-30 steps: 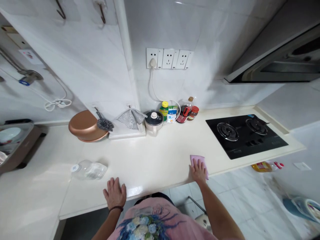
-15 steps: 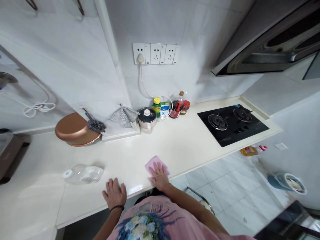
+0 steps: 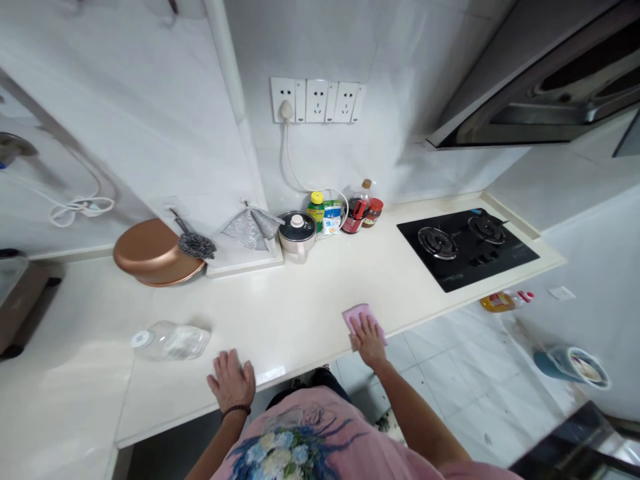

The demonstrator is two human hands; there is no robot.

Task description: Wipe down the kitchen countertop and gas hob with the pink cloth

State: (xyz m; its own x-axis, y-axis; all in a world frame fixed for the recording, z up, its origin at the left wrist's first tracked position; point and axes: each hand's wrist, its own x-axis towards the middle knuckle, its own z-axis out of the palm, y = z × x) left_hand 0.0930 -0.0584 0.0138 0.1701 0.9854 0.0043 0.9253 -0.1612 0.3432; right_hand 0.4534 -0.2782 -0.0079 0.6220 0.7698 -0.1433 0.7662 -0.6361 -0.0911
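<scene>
Across a pale kitchen bench (image 3: 300,293), a person's right hand (image 3: 367,339) lies flat on a pink cloth (image 3: 357,311), fingers spread and unclenched. The left hand (image 3: 233,381) rests loosely splayed, a clear bottle (image 3: 171,341) lying left of its fingers. Beyond the right fingers, a blue-and-white packet (image 3: 331,219) bears lettering too small to read.

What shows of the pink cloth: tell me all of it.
The pink cloth is a soft-looking fabric piece, plain and roughly rectangular; it may be folded, but layers aren't clear. It lies flat on the cream countertop, left of the black hob in the view, its near end at the front edge. The right grip, an open hand, rests on top and hides much of its middle. Dampness can't be told.
</scene>
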